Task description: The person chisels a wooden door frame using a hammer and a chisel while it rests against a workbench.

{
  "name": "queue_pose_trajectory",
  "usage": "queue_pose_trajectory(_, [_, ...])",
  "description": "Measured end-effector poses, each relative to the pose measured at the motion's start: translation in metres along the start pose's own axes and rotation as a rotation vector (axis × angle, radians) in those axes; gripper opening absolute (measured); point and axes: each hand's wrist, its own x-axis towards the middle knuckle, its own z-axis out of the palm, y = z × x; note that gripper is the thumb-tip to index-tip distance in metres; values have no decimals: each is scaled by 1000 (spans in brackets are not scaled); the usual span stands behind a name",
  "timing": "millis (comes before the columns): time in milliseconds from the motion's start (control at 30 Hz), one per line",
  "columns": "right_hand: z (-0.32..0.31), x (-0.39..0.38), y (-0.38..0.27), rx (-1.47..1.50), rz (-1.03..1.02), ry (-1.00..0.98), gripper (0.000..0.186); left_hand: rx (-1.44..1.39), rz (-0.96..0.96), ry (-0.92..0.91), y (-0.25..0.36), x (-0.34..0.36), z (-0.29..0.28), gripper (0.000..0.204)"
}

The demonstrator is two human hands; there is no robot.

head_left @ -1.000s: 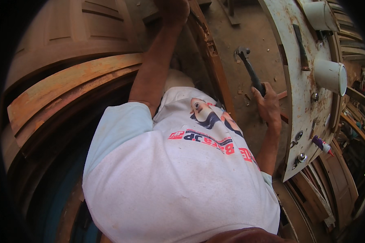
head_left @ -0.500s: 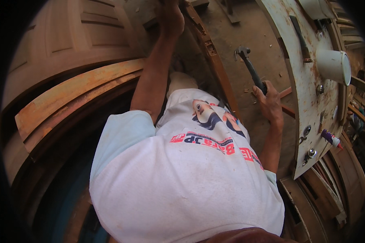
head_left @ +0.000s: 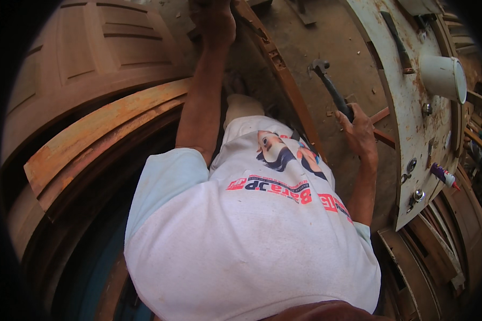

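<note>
The right hand (head_left: 357,128) was wrapped around the lower handle of a claw hammer (head_left: 334,91), at the right of centre in the frame, with the hammer's head pointing up the frame above the chip-strewn floor (head_left: 345,45). The left hand (head_left: 214,24) was at the top edge, beside the upper end of a notched wooden beam (head_left: 297,104); its fingers were cut off, so whether it gripped anything could not be told.

Over the last second the tabletop (head_left: 367,18) had slid rightward in the frame, carrying its white container (head_left: 443,78), metal knob (head_left: 419,195) and purple bottle (head_left: 442,175) along together, which suggested a turn of the head rather than anything being moved. The hammer had kept nearly the same place and angle, and the left hand had remained next to the beam. The work therefore seemed to be at a pause, the hammer held ready but clear of the beam. A panelled door (head_left: 85,43) filled the upper left.
</note>
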Motion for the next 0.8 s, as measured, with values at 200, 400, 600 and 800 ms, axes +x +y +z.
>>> queue_pose_trajectory(200, [4,0,1,9,0,-3,34,-39,102,-3,-4,-9,16,18])
queue_pose_trajectory(400, [7,-2,0,2,-18,-5,34,-16,-212,-261,0,-9,-1,16])
queue_pose_trajectory(600, [14,-4,7,104,-48,-12,33,-272,-7,-238,15,-10,12,12])
queue_pose_trajectory(800, [13,-9,6,51,24,-17,33,-50,161,-192,17,-13,11,12])
